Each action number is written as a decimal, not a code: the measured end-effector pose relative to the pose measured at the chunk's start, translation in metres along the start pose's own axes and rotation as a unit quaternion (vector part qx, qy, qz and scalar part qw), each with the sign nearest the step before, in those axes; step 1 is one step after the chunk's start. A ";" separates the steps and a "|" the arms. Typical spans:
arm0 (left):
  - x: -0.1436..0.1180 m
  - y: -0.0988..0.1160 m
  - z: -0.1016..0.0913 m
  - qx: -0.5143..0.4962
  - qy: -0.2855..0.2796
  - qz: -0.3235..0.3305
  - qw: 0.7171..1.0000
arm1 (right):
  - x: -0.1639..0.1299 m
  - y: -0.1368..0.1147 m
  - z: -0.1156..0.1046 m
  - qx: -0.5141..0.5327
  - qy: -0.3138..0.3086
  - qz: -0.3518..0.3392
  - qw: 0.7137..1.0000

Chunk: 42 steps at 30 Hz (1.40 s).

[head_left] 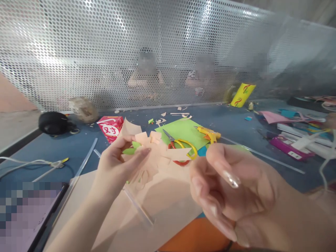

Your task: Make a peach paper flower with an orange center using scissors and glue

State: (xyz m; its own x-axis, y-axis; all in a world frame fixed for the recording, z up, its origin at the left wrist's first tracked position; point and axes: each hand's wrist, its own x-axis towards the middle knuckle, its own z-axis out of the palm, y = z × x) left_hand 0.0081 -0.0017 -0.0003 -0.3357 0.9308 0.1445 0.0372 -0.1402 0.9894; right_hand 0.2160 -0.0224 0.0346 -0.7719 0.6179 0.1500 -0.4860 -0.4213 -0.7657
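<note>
From the head view, the left hand [119, 162] is pinching its grip on a peach paper flower [151, 154], holding it above the worktop [236, 126], just before the scissors [181, 145]. The right hand [236, 192] is hovering nearby, fingers loosely curled, holding nothing.

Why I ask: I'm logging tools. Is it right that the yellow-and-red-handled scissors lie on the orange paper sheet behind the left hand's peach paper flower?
Not quite: the head view shows the yellow-and-red-handled scissors lying on the green paper sheet, not an orange one, behind the peach paper flower held by the left hand.
</note>
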 end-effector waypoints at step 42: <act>-0.007 -0.017 0.013 0.086 -0.115 -0.047 0.988 | 0.048 0.027 -0.066 -0.539 0.220 -0.084 0.809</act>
State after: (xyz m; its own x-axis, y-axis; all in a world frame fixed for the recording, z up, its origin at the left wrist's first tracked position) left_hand 0.0217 -0.0020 -0.0181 -0.1224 0.9920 0.0315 0.1832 -0.0086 0.9830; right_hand 0.1930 0.0398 -0.0202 -0.3967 0.8826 0.2524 0.2538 0.3697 -0.8938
